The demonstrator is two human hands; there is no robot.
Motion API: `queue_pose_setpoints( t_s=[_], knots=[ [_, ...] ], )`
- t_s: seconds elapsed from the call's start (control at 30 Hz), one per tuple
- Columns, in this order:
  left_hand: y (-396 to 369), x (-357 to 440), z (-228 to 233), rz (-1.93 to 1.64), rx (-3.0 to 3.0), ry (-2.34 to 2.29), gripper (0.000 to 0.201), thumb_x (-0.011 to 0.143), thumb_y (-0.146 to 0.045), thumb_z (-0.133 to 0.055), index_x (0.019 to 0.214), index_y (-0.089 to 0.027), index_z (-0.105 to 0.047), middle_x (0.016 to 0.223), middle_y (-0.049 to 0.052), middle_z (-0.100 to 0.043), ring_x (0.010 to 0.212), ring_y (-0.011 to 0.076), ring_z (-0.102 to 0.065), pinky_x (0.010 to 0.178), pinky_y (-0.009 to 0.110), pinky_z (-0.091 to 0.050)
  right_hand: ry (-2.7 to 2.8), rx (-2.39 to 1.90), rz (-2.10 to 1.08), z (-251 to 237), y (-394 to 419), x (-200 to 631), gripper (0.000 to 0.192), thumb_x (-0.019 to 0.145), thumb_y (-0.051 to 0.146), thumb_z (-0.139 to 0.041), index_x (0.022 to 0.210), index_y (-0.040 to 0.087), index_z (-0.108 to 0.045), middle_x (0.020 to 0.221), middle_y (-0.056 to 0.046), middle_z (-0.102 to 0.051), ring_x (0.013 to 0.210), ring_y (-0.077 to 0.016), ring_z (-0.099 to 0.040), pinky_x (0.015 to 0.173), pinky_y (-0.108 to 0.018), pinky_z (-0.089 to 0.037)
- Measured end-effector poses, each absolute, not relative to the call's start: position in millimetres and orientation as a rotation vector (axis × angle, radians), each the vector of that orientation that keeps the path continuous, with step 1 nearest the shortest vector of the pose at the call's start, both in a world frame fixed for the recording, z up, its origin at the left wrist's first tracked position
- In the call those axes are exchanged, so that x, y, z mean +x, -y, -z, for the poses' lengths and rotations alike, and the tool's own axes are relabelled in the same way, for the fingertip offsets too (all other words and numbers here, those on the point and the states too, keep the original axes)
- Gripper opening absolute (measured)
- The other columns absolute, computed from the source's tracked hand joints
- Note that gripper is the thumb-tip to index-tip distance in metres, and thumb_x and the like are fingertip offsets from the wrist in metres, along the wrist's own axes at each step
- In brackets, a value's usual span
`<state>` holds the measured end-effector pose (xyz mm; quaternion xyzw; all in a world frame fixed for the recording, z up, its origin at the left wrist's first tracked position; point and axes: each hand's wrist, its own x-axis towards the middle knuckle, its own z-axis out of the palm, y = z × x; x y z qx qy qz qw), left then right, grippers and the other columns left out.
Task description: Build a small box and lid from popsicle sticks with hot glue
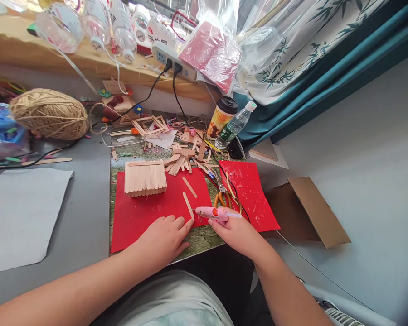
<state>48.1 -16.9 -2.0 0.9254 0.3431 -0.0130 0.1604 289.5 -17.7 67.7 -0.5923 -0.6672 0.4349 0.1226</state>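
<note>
A: State of the grip?

B: Right hand (236, 232) wrapped round a pink glue gun (211, 213); trigger pressed or not, cannot tell. Nozzle points left, just beside a wooden stick (188, 204); contact unclear.

A: Left hand (166, 236)?

B: No pinch. Index fingertip at the stick's near end, thumb apart; probably steadies it against sliding.

A: Stick's position?

B: On the red sheet (146, 213), towards its near right corner, likely so both hands reach it. A second stick (189, 187) lies just beyond.

A: Why the sheet?

B: Presumably shields the bench (204, 236) from drips.

A: Farther out?

B: Stick-built box (145, 179) near the sheet's far left corner, seemingly clear of the nozzle. Loose sticks (181, 162) heaped at the far edge; orange-handled tool (221, 188) off the right edge, perhaps for easy reach.
</note>
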Motion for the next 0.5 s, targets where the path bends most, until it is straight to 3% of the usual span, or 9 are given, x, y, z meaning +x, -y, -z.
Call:
queue_pose_setpoints(
  t_s=[0.13, 0.23, 0.3, 0.37, 0.5],
  knots=[
    [18, 47, 6, 0.025, 2.643, -0.981, 0.056, 0.103, -0.043, -0.05, 0.152, -0.017, -0.048, 0.113, 0.014, -0.068, 0.096, 0.0297, -0.065, 0.079, 0.042, -0.05, 1.865, -1.765, -1.135, -57, 22, 300, 0.04, 0.098, 0.043, -0.057, 0.134, 0.031, -0.07, 0.128, -0.004, -0.074, 0.12, -0.026, -0.069, 0.105, -0.039, -0.055],
    [18, 48, 6, 0.039, 2.637, -0.991, 0.055, 0.103, -0.042, -0.049, 0.153, -0.018, -0.048, 0.112, 0.015, -0.068, 0.096, 0.0298, -0.065, 0.078, 0.041, -0.049, 1.58, -1.916, -0.891, -41, 18, 327, 0.044, 0.094, 0.054, -0.06, 0.122, 0.022, -0.073, 0.099, -0.009, -0.079, 0.096, -0.0289, -0.075, 0.083, -0.039, -0.062],
    [18, 48, 5, 0.043, 2.636, -1.001, 0.055, 0.103, -0.042, -0.049, 0.153, -0.019, -0.048, 0.111, 0.015, -0.068, 0.096, 0.0295, -0.065, 0.077, 0.039, -0.048, 1.308, -1.98, -0.679, -32, 7, 353, 0.049, 0.092, 0.059, -0.059, 0.112, 0.017, -0.073, 0.082, -0.009, -0.076, 0.077, -0.0268, -0.074, 0.068, -0.036, -0.061],
    [19, 48, 3, 0.043, 2.637, -1.005, 0.055, 0.103, -0.042, -0.05, 0.152, -0.019, -0.049, 0.111, 0.014, -0.068, 0.096, 0.0291, -0.065, 0.077, 0.038, -0.048, 1.115, -1.972, -0.495, -27, -9, 380, 0.049, 0.092, 0.06, -0.059, 0.108, 0.015, -0.072, 0.078, -0.008, -0.074, 0.067, -0.022, -0.07, 0.062, -0.032, -0.059],
    [19, 48, 0, 0.039, 2.648, -0.992, 0.055, 0.103, -0.041, -0.05, 0.152, -0.018, -0.049, 0.11, 0.014, -0.069, 0.096, 0.0294, -0.066, 0.076, 0.039, -0.048, 1.125, -2.024, -0.543, -20, -33, 416, 0.043, 0.081, 0.055, -0.071, 0.093, 0.014, -0.07, 0.068, -0.004, -0.069, 0.055, -0.0174, -0.063, 0.049, -0.028, -0.052]
  ],
)
